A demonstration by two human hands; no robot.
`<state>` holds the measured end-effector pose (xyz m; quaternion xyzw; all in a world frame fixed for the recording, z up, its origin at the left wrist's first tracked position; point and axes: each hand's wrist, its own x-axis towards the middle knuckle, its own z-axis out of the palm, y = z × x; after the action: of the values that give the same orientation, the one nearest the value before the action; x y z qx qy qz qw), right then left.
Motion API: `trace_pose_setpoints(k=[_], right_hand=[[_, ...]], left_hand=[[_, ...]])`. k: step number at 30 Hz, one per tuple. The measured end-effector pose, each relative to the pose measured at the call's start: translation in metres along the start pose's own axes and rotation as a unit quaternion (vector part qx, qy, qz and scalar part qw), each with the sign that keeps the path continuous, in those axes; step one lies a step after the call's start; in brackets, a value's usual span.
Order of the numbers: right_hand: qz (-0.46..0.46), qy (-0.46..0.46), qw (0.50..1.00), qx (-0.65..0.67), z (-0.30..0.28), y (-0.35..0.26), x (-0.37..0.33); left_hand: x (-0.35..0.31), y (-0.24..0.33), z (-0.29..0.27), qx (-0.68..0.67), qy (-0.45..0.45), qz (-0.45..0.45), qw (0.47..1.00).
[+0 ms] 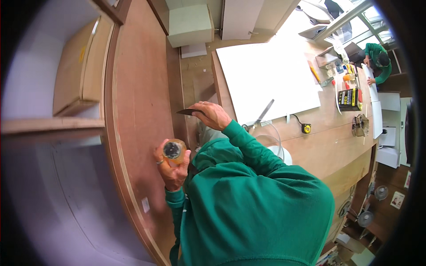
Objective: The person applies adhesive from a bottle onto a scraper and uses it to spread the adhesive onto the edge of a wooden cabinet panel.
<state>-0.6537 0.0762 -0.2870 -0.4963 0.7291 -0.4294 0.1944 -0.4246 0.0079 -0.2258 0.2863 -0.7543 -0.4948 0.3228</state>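
My left hand [169, 174] is wrapped round an amber jar [178, 149] with a dark, whitish-smeared round top. It is beside a long reddish-brown wooden panel [140, 75]. Further ahead and to the right, my right hand [214, 116] grips a thin dark flat blade [186, 111] that looks like a scraper, its pointed end toward the panel. The two hands are apart, and the blade does not touch the jar. Both my arms have green sleeves.
To the right, a wooden workbench [328, 146] bears a large white sheet [266, 80], a tape measure [306, 128], a long-bladed tool [266, 110] and a black box [349, 99]. A white bucket [286, 157] stands near my elbow. Another person [378, 62] works at far right.
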Motion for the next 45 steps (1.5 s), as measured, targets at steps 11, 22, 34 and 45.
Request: trace_pose_setpoints(k=[11, 22, 34, 45], right_hand=[[0.127, 0.114, 0.944, 0.283, -0.032, 0.118, 0.171], [0.201, 0.414, 0.592, 0.662, -0.205, 0.182, 0.162], [0.072, 0.656, 0.425, 0.619, -0.263, 0.155, 0.095], [0.08, 0.729, 0.317, 0.601, -0.24, 0.165, 0.225]], left_hand=[[0.19, -0.008, 0.055, 0.022, -0.039, -0.021, 0.999], [0.339, 0.017, 0.129, -0.045, -0.075, -0.029, 0.996], [0.508, 0.027, 0.29, -0.15, -0.31, 0.081, 0.935], [0.586, 0.017, 0.45, -0.202, -0.629, 0.096, 0.745]])
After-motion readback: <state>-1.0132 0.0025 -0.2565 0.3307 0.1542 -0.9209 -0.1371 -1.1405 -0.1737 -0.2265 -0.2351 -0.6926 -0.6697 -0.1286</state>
